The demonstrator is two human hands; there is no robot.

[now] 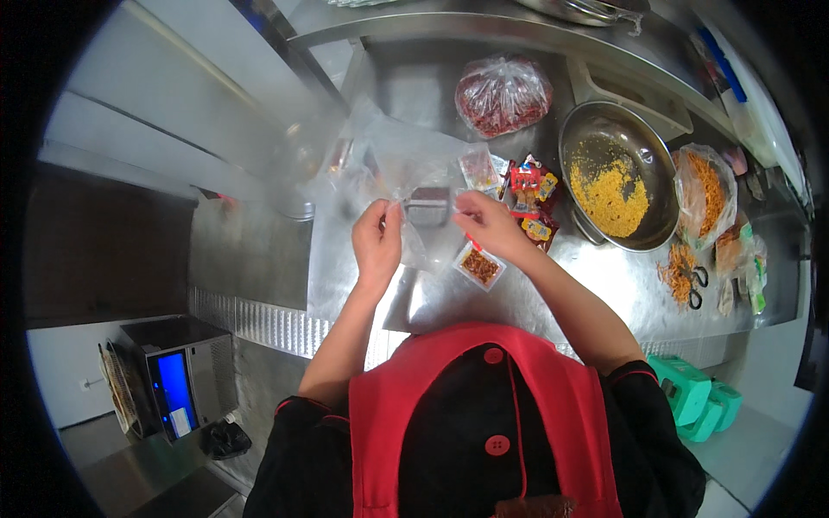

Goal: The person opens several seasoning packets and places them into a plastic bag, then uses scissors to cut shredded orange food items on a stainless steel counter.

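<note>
My left hand [377, 239] pinches the edge of a clear plastic bag [424, 243] between thumb and fingers. The bag is thin and crumpled, and a dark flat strip shows within or behind it. At the bag's right side is my right hand [489, 225], fingers curled and thumb a little apart; whether it grips the film is unclear. Just below that hand lies a small clear packet of reddish-brown food [480, 265]. Beyond it sit several red and yellow snack packets [528, 188] and a pale clear-wrapped packet [479, 167], partly overlapping.
A steel bowl [573, 129] with yellow crumbs stands right of the packets. A tied bag of dark red food [504, 97] lies behind. Further right are a bag of orange shreds [706, 188], loose shreds [679, 272] and black-handled scissors [697, 288]. Steam blurs the left side.
</note>
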